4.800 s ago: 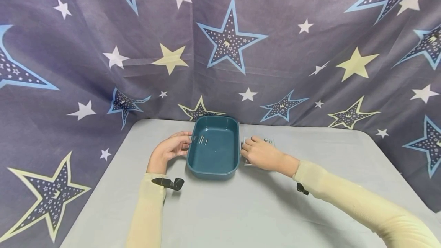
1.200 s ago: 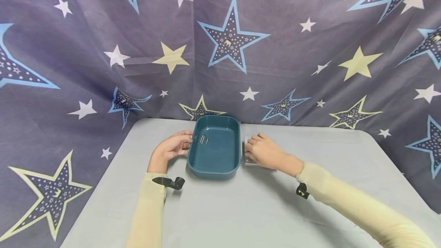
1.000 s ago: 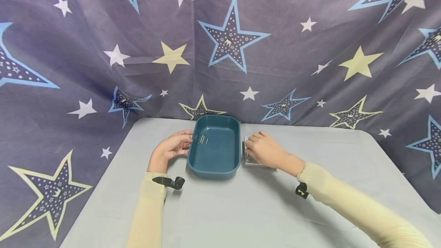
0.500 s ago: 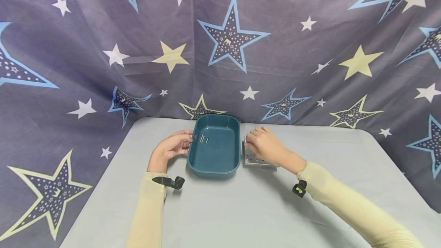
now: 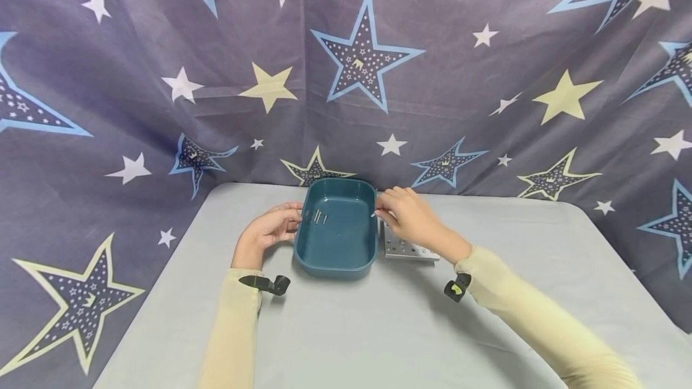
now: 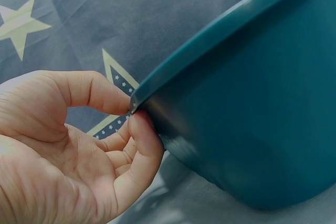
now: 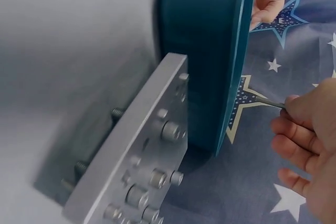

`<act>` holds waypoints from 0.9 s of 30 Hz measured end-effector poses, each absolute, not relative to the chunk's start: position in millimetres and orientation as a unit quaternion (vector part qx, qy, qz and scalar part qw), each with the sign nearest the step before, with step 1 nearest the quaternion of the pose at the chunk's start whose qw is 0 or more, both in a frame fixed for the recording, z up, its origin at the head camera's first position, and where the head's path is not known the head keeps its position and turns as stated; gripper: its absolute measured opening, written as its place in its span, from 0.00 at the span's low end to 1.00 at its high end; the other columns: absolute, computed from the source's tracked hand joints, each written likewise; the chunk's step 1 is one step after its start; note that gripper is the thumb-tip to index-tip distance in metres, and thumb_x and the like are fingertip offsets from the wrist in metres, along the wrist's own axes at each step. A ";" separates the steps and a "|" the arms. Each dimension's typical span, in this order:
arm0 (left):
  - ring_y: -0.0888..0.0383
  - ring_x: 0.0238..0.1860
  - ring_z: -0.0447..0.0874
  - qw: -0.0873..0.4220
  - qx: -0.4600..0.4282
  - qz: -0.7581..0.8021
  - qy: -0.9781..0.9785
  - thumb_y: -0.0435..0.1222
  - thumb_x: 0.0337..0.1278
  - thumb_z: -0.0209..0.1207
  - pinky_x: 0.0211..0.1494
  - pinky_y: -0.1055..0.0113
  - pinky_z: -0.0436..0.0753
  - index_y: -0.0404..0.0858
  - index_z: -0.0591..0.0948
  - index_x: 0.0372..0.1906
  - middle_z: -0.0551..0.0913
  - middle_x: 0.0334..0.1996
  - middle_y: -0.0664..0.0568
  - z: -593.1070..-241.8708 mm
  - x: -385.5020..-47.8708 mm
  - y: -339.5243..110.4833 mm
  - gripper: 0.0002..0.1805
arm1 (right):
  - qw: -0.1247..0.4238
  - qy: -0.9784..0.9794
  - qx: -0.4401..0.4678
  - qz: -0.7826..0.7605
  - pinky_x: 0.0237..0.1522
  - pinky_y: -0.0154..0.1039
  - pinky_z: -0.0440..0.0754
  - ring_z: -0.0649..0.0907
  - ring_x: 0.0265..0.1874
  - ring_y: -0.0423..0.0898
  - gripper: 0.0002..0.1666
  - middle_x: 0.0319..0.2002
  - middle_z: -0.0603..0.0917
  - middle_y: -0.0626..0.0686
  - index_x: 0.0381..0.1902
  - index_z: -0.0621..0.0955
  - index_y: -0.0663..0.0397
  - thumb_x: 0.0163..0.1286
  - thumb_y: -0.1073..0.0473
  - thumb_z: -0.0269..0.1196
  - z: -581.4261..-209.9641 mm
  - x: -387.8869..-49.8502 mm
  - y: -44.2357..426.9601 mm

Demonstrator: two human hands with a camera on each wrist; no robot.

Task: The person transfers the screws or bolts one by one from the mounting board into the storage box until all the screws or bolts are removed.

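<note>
The left hand (image 5: 273, 227) pinches the left rim of a teal tray (image 5: 337, 272); in the left wrist view, the thumb and a finger of that hand (image 6: 79, 140) meet at the rim (image 6: 210, 43). Several small metal pins (image 5: 318, 217) lie inside the tray near its left wall. Above the tray's right rim, the right hand (image 5: 408, 215) pinches a thin metal pin, seen in the right wrist view as a slim grey rod (image 7: 270, 102) between thumb and finger. A metal block (image 5: 402, 251) with holes stands right of the tray, partly under the right hand.
Several screws or bolts (image 7: 137, 196) stick out of the block's face in the right wrist view, with threaded ends (image 7: 80, 168) on its other side. A light grey table (image 5: 346, 329) bears everything. A star-patterned curtain (image 5: 432, 107) hangs behind it.
The right hand has moved up off the block and left to the tray's right rim, with a pin now visible in its fingers. More of the block shows. The left hand stays on the rim.
</note>
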State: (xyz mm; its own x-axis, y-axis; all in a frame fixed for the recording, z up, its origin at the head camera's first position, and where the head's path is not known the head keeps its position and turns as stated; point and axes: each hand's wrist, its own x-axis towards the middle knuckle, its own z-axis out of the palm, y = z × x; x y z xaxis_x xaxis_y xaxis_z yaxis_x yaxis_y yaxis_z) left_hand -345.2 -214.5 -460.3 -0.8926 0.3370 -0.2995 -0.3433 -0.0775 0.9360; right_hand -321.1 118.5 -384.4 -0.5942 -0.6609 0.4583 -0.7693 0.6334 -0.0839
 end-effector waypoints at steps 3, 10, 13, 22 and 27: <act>0.64 0.34 0.81 0.230 0.000 0.732 0.641 0.26 0.65 0.45 0.39 0.69 0.82 0.29 0.59 0.69 0.82 0.35 0.58 -461.2 -346.2 -215.2 0.27 | 0.197 -0.878 0.409 0.147 0.38 0.42 0.73 0.79 0.34 0.47 0.03 0.34 0.85 0.50 0.37 0.83 0.54 0.68 0.61 0.68 -381.9 -320.9 112.4; 0.65 0.34 0.81 0.226 -0.006 0.730 0.644 0.26 0.66 0.44 0.38 0.69 0.82 0.28 0.58 0.71 0.81 0.35 0.58 -461.3 -345.3 -215.3 0.28 | 0.199 -0.876 0.410 0.155 0.40 0.42 0.74 0.79 0.35 0.47 0.03 0.34 0.85 0.49 0.38 0.83 0.53 0.68 0.61 0.68 -381.2 -323.6 100.8; 0.64 0.34 0.80 0.225 -0.006 0.731 0.644 0.26 0.66 0.44 0.38 0.69 0.82 0.28 0.58 0.71 0.81 0.35 0.57 -460.9 -344.8 -215.0 0.28 | 0.196 -0.878 0.407 0.160 0.41 0.43 0.74 0.78 0.35 0.46 0.03 0.34 0.85 0.49 0.38 0.83 0.53 0.69 0.61 0.68 -380.0 -324.8 96.6; 0.64 0.35 0.80 0.222 -0.012 0.732 0.644 0.26 0.66 0.46 0.39 0.69 0.82 0.31 0.61 0.69 0.81 0.36 0.57 -461.0 -345.5 -213.7 0.27 | 0.194 -0.878 0.406 0.166 0.41 0.44 0.74 0.78 0.34 0.46 0.03 0.33 0.85 0.49 0.37 0.84 0.53 0.67 0.61 0.69 -381.6 -329.1 85.2; 0.64 0.35 0.80 0.221 -0.011 0.730 0.646 0.26 0.66 0.45 0.38 0.69 0.81 0.29 0.59 0.71 0.81 0.35 0.57 -459.3 -343.8 -213.7 0.28 | 0.195 -0.877 0.407 0.167 0.39 0.43 0.73 0.78 0.33 0.46 0.04 0.32 0.84 0.49 0.37 0.84 0.53 0.67 0.61 0.69 -384.7 -333.1 79.2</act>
